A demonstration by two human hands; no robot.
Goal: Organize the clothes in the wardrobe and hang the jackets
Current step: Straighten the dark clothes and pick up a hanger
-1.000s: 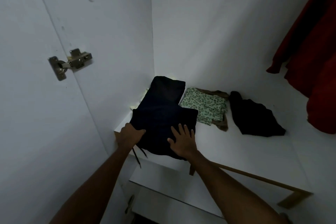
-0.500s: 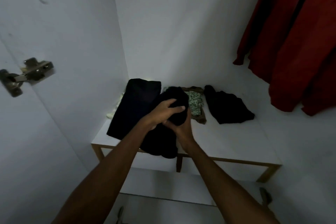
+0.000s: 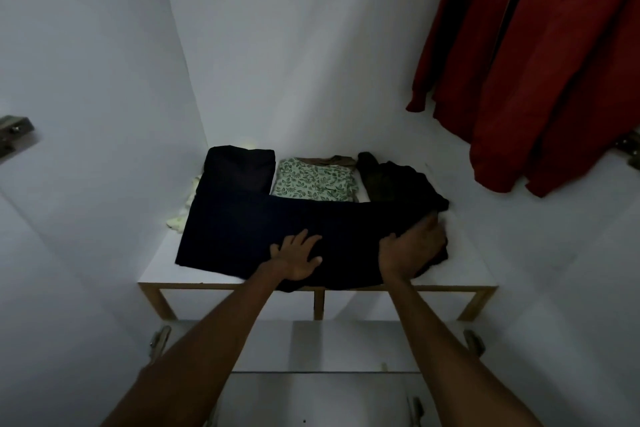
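Pressing my left hand (image 3: 297, 257) flat, fingers spread wide, on the dark navy L-shaped cloth garment (image 3: 242, 218) that lies across the front of the white laminate wardrobe shelf (image 3: 464, 253). My right hand (image 3: 410, 248) rests palm-down on the garment's right end, fingers extended toward its edge; whether they pinch the cloth I cannot tell. The fabric looks matte and smooth, one leg of the L running back toward the left rear corner, the other stretching rightward along the shelf front, its lower hem just over the wood-toned edge.

Behind it, touching: a folded light-green leaf-print cloth (image 3: 313, 180) atop a brown piece, rectangular. To its right, a crumpled black garment (image 3: 391, 180), irregular and creased, partly overlapped by the navy cloth. A pale yellowish scrap (image 3: 180, 220) peeks out at the navy garment's left side.

Upper right: red heavy-draped hanging jackets (image 3: 540, 62), long vertical folds, hems clear of the shelf.
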